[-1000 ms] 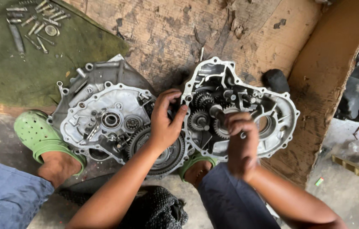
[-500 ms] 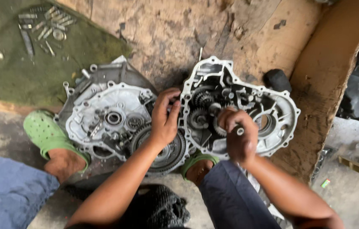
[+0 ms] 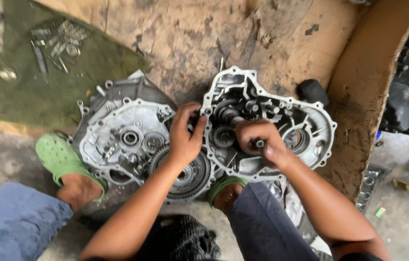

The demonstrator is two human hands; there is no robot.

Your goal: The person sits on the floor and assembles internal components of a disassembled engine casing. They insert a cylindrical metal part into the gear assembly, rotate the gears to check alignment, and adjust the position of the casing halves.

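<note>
under both hands the open gearbox case [image 3: 311, 140] lies flat on cardboard [image 3: 204, 43], left hand [image 3: 185, 135] clamped on its rim. just inside, the right hand [image 3: 262, 140] is closed round a gear shaft [image 3: 259, 143]; oily fingers could slip and cock the shaft against the meshing gears [image 3: 223, 136].

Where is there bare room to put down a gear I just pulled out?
The stained cardboard above both housings is bare, as is the green cloth below the loose tools. It is crowded where the left hand and right hand work on the open gearbox case.
</note>
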